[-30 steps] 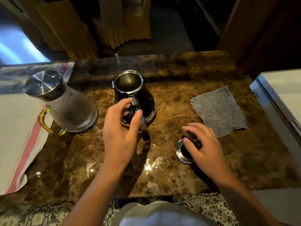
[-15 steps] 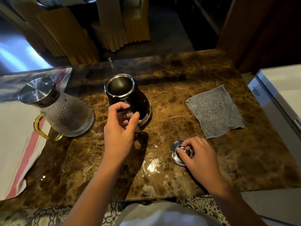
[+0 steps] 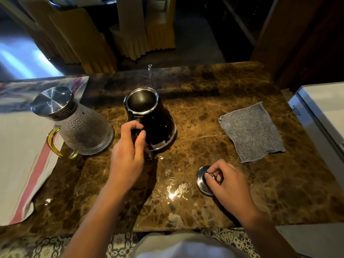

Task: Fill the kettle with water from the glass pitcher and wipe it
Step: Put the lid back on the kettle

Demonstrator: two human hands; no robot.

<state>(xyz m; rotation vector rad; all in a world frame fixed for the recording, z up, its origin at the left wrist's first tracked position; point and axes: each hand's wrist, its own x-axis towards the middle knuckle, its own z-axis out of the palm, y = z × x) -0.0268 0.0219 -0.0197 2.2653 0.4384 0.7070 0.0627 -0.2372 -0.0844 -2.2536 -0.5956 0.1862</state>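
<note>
A black kettle (image 3: 156,123) with a steel rim stands open-topped in the middle of the brown marble table (image 3: 204,90); its thin spout points away from me. My left hand (image 3: 128,153) is wrapped around the kettle's handle on its near side. The kettle's steel lid (image 3: 202,183) lies on the table to the right front, and my right hand (image 3: 229,183) pinches its knob. A textured glass pitcher (image 3: 80,127) with a steel cap and yellow handle stands to the left of the kettle. A grey cloth (image 3: 251,131) lies flat at the right.
A white cloth with a red stripe (image 3: 20,164) covers the table's left end. A white appliance (image 3: 323,112) sits beyond the right edge. Chairs with yellow covers (image 3: 145,34) stand behind the table. Glare marks the surface near the front edge.
My right hand has closed its fingers on the lid's knob, with the lid resting on the table. My left hand has tightened around the kettle handle. The kettle stays in place.
</note>
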